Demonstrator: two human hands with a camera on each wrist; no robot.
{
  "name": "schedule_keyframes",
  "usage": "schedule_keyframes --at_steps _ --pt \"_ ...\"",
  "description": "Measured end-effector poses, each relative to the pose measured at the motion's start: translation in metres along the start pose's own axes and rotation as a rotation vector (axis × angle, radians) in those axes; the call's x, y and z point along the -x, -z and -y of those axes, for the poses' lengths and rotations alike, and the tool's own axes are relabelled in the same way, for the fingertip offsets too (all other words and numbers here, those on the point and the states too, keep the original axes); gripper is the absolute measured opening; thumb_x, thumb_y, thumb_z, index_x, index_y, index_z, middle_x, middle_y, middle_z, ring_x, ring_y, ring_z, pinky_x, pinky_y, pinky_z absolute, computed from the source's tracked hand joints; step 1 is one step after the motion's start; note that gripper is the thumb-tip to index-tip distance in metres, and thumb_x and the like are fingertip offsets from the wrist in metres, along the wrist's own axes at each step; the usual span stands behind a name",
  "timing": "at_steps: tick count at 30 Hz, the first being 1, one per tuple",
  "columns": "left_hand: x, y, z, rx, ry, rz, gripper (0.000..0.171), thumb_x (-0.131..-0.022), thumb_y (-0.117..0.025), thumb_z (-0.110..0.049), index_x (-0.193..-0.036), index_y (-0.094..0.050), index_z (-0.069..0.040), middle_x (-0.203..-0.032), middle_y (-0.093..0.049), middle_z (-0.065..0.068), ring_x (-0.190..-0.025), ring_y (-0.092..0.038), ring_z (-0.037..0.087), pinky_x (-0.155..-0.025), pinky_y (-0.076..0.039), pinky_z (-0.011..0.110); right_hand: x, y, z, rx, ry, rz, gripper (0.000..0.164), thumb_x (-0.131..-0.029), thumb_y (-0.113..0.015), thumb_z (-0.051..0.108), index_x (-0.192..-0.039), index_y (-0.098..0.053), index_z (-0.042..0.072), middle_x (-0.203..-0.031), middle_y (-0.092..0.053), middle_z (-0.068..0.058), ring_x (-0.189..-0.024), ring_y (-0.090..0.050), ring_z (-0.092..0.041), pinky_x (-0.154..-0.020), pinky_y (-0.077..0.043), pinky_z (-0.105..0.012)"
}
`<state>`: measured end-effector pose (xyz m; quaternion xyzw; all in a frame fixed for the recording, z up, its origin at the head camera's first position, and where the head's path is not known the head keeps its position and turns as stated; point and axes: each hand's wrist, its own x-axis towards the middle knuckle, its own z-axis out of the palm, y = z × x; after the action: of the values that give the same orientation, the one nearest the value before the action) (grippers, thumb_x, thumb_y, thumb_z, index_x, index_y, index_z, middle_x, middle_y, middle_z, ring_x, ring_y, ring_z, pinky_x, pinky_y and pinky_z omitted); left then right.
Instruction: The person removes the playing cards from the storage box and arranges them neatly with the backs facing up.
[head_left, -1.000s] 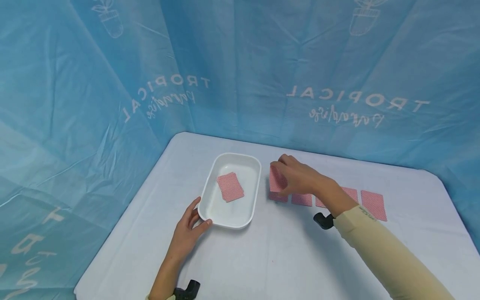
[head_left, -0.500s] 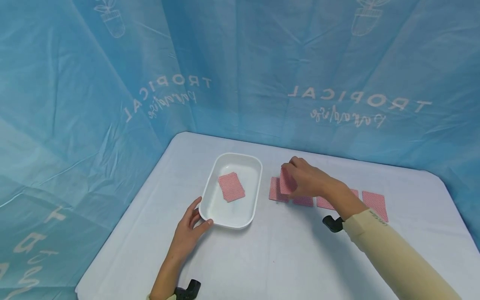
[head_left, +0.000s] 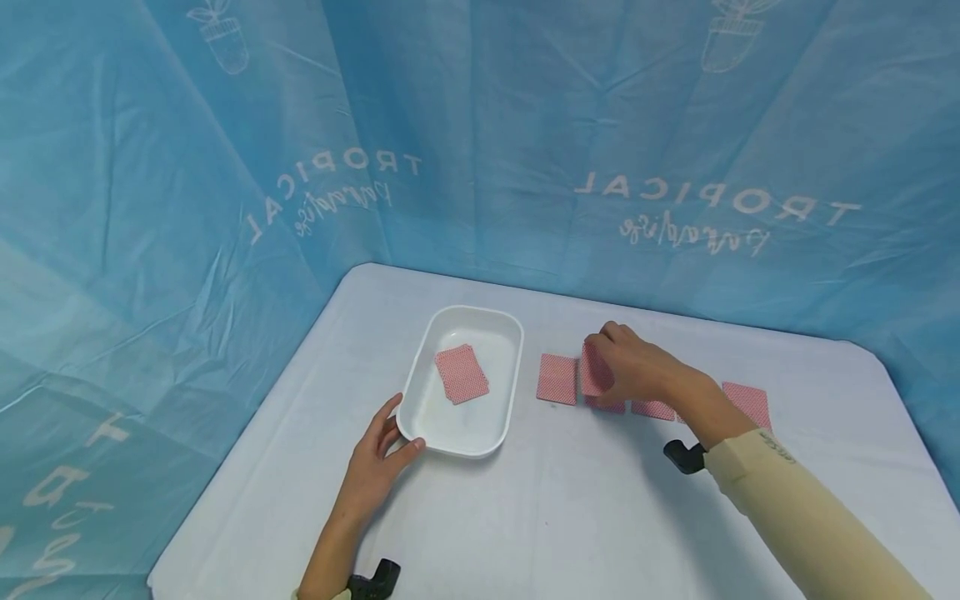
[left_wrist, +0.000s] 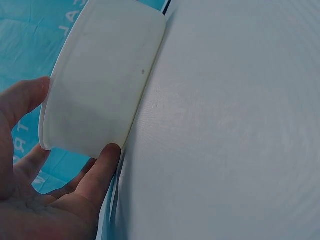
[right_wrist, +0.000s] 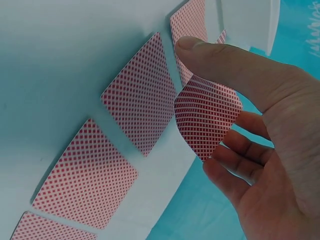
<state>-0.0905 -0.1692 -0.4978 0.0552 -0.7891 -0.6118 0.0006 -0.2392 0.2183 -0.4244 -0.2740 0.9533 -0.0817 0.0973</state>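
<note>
My right hand (head_left: 637, 367) holds a playing card (right_wrist: 207, 112) with a red-and-white checked back, bowed between thumb and fingertips. In the head view it hovers over the second card (head_left: 607, 407) of a face-down row, overlapping it. At the row's left end lies another card (head_left: 557, 380), fully visible. My left hand (head_left: 371, 471) grips the near-left corner of a white tray (head_left: 465, 437); in the left wrist view the thumb is at the rim and a finger touches the wall low down. A small stack of the same cards (head_left: 461, 374) lies inside the tray.
Farther right in the row are more face-down cards, one (head_left: 652, 410) beside the hand and one at the end (head_left: 746, 403); my forearm partly covers another. A white cloth covers the table (head_left: 510, 533). Blue printed curtains (head_left: 525, 125) hang behind and to the left.
My right hand has moved right with the held card, from over the leftmost card to over the second one. The leftmost card is now uncovered. My left hand and the tray stay put.
</note>
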Motion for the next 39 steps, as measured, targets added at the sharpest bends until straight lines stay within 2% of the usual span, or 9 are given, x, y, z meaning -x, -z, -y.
schedule_keyframes --at_steps 4,7,19,28,32,39 --pt "0.005 0.0 -0.019 -0.013 0.018 0.007 0.072 -0.088 -0.073 -0.02 -0.148 -0.035 -0.024 -0.141 -0.046 0.015 -0.13 -0.044 0.028 -0.099 -0.039 0.054 0.003 0.0 -0.005 -0.001 -0.002 -0.005 0.089 -0.065 -0.089 0.037 -0.137 -0.045 0.008 -0.119 -0.042 -0.004 -0.107 -0.041 -0.02 -0.085 -0.049 -0.04" --pt "0.007 0.001 -0.024 -0.018 0.011 0.011 0.072 -0.088 -0.073 -0.018 -0.149 -0.034 -0.021 -0.141 -0.046 0.017 -0.13 -0.045 0.029 -0.099 -0.04 0.053 0.004 -0.001 -0.008 0.0 -0.007 0.001 0.09 -0.065 -0.089 0.036 -0.137 -0.045 0.007 -0.117 -0.042 -0.004 -0.105 -0.041 -0.019 -0.084 -0.048 -0.038" --pt "0.007 0.0 -0.024 -0.025 0.01 0.006 0.071 -0.088 -0.072 -0.017 -0.149 -0.034 -0.019 -0.142 -0.046 0.017 -0.13 -0.044 0.03 -0.098 -0.04 0.053 0.01 -0.005 -0.023 0.009 -0.041 0.012 0.094 -0.059 -0.092 0.038 -0.135 -0.047 0.006 -0.116 -0.044 -0.008 -0.107 -0.043 -0.024 -0.087 -0.049 -0.045" --pt "0.01 0.001 -0.029 -0.009 0.004 0.016 0.071 -0.088 -0.072 -0.017 -0.149 -0.035 -0.019 -0.142 -0.045 0.019 -0.13 -0.044 0.031 -0.098 -0.039 0.055 0.019 -0.005 -0.035 -0.004 -0.071 0.013 0.095 -0.059 -0.092 0.04 -0.135 -0.046 0.005 -0.117 -0.043 -0.009 -0.107 -0.043 -0.025 -0.088 -0.048 -0.048" --pt "0.009 0.001 -0.024 -0.001 -0.002 -0.004 0.07 -0.088 -0.072 -0.015 -0.148 -0.036 -0.019 -0.14 -0.046 0.018 -0.13 -0.045 0.031 -0.098 -0.04 0.055 0.022 -0.008 -0.041 -0.005 -0.064 0.005 0.095 -0.061 -0.091 0.04 -0.137 -0.045 0.004 -0.117 -0.043 -0.009 -0.107 -0.043 -0.025 -0.086 -0.049 -0.047" --pt "-0.002 0.002 0.006 0.031 -0.004 0.013 0.07 -0.087 -0.074 -0.025 -0.146 -0.036 -0.032 -0.142 -0.047 0.01 -0.13 -0.044 0.027 -0.096 -0.043 0.05 0.029 -0.012 -0.051 -0.027 -0.079 0.013 0.096 -0.064 -0.09 0.036 -0.141 -0.043 0.003 -0.119 -0.043 -0.01 -0.107 -0.043 -0.025 -0.082 -0.05 -0.045"
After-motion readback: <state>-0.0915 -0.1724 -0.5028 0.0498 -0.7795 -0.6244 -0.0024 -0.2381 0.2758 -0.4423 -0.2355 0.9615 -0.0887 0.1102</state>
